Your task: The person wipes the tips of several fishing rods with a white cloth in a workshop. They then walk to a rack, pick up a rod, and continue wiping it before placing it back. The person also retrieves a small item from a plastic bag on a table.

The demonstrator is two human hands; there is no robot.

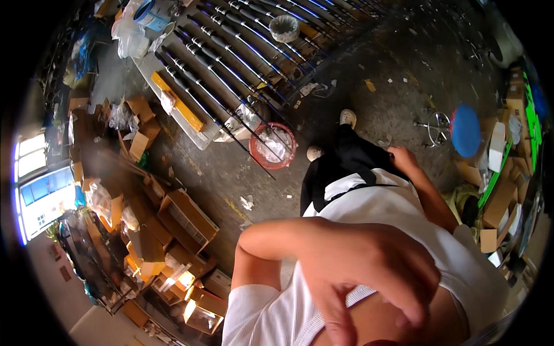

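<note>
My left hand (372,268) is raised close in front of my chest, its forearm bent across from the left. The thumb stands apart from the loosely curled fingers, and I see nothing held in them. Down by my right hip, my right hand (404,160) touches the black trousers (363,151); its fingers are partly hidden against the cloth. Neither hand is at the worktable (202,137), where several fishing rods (222,60) with black grips and blue shafts lie side by side. A yellow bar-shaped piece (178,102) rests along the table's near edge.
Under the rod tips stands a red basket (253,151) lined with plastic. A round tub (284,29) sits among the rods. Cardboard boxes (187,222) crowd the left side. At the right are a blue-seated stool (465,130) and more cartons (501,202). Scraps litter the floor.
</note>
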